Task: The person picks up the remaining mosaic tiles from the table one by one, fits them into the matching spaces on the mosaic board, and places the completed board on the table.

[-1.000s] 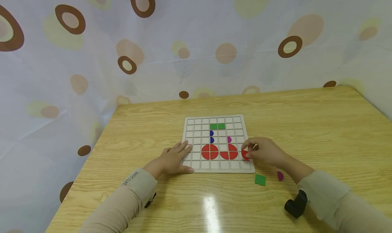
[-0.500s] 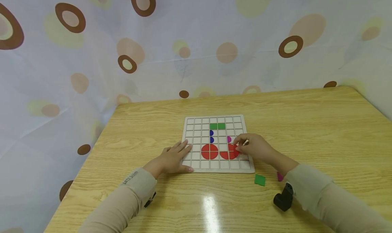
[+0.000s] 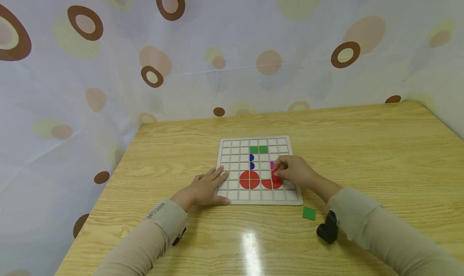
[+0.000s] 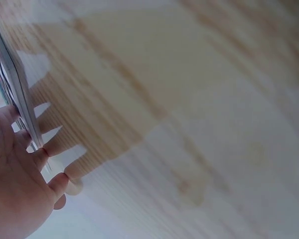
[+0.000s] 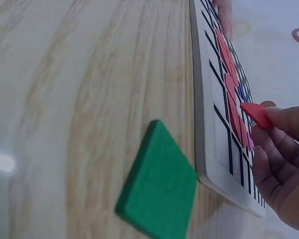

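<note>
A white grid board (image 3: 266,195) lies on the wooden table. My left hand (image 3: 206,188) rests with spread fingers on its left edge. Over the board's right part, my right hand (image 3: 295,170) pinches a red quarter-circle tile (image 5: 255,113) between thumb and fingers, held just above the surface. Below it sits a red circle with its upper-left quarter absent (image 3: 272,184). A whole red circle (image 3: 249,179) lies to the left. Further up are two green squares (image 3: 259,149), two blue half-circles (image 3: 251,158) and a magenta half-circle (image 3: 272,164), partly covered by my right fingers.
A loose green square tile (image 3: 309,213) lies on the table (image 3: 210,243) off the board's near right corner. A black wrist device (image 3: 328,228) hangs under my right sleeve. Behind the table hangs a patterned cloth (image 3: 232,66).
My right hand has carried the red quarter tile from the board's right edge leftward, over the incomplete red circle. The forearm now hides the loose purple piece. My left hand stays put.
</note>
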The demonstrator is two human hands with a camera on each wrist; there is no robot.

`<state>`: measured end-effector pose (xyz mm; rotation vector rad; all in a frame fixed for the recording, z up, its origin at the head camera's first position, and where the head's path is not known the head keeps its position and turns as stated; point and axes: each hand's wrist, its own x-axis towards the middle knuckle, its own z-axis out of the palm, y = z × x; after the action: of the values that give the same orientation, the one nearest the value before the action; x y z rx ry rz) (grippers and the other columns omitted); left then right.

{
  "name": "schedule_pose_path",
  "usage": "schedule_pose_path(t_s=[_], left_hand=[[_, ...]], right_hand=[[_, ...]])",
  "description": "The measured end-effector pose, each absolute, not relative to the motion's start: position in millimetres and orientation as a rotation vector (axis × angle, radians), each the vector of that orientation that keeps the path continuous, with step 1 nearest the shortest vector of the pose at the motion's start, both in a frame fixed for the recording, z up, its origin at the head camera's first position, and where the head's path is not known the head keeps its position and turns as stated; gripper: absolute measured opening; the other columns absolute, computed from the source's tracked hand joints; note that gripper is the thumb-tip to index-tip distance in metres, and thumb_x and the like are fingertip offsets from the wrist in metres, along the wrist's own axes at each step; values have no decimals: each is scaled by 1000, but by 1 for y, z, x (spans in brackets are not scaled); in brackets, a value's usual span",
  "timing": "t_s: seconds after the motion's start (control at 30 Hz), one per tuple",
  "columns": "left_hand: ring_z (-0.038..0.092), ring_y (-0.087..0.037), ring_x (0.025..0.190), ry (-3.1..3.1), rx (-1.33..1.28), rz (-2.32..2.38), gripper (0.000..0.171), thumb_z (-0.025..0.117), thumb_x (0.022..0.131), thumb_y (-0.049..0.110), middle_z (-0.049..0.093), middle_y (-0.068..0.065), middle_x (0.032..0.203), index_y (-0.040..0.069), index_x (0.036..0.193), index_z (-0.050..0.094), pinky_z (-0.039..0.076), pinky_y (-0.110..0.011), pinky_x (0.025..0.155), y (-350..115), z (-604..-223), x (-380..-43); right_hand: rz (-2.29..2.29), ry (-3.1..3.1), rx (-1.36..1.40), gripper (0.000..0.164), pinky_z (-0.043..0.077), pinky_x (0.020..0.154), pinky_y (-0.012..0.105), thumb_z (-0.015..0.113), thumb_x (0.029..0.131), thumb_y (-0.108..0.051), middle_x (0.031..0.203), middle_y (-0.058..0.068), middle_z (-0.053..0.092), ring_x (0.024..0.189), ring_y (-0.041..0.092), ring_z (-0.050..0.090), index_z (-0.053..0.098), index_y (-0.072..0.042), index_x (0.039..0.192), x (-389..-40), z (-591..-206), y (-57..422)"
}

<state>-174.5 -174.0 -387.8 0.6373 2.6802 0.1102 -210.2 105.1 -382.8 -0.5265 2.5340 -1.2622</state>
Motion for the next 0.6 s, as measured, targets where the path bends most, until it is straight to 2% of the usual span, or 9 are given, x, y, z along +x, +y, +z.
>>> schedule_pose_path(t_s=[0.6], left_hand=[[4,-24,129,2685,644,97,83,44,77,61,4,-4,144,18,140,12,16,-48,96,-174,-388,-174]], right_hand=[[-1181,2599,-535,5,39,54,26,59,80,-5,71,3,54,63,15,47,55,-2,80,-224,-392,87]])
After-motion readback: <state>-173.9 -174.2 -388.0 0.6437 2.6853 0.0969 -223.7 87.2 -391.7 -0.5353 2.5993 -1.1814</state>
